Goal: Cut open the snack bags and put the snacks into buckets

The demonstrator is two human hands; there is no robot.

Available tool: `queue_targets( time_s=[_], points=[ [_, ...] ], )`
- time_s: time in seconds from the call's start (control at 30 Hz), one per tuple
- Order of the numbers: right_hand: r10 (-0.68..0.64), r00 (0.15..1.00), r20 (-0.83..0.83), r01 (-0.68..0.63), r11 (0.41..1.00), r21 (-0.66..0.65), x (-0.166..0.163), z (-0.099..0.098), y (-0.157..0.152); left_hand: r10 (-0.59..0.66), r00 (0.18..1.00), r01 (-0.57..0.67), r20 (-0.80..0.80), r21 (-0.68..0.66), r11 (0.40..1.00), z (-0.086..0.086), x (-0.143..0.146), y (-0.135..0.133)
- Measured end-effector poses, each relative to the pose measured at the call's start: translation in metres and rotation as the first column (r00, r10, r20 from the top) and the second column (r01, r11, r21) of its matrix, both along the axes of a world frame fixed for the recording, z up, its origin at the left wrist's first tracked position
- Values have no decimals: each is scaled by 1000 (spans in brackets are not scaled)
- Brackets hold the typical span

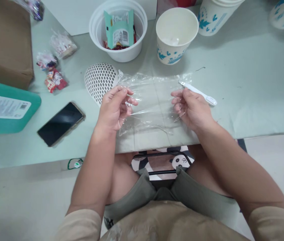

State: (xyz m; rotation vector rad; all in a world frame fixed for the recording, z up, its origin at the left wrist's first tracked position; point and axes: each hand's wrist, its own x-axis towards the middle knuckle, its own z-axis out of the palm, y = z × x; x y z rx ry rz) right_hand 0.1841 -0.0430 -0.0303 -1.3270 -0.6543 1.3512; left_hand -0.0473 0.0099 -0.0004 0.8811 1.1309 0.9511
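My short-sleeved shirt [172, 217] is tan and fills 6 o'clock; low on its front shows a glossy patch [134, 231] I can't make out. Its 2 loose cuffs match: the left sleeve [81, 224] at 7 o'clock, the right sleeve [272, 221] at 4. I wear grey-green shorts [204, 202], wide in the leg, with a small black marking [109, 222] at 7 o'clock, too blurred to read. My 2 forearms [99, 162] are bare.

Soft, even, moderately bright light. Glare flecks the plastic film [153, 115]; faint shadow lies beside the far stacked cups [213, 18]; far-left candies [63, 45] appear blurred; edges show wide-angle stretching.
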Motion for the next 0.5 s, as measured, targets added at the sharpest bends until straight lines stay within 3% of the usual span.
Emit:
queue_targets(
  time_s=[0.23, 0.4, 0.5],
  points=[
    [-76, 996, -50, 77, 997, 5, 6, 0, 2, 49, 998, -49, -26, -25, 998, 5, 1, 0],
    [136, 963, -233, -148, 988, -34, 0, 6, -7, 112, 993, -115, -48, -80, 990, 5, 6, 0],
    [292, 929, -226, -302, 953, -10, -5, 8, -13, 161, 987, -162, -15, -105, 981, 6, 7, 1]
  ],
)
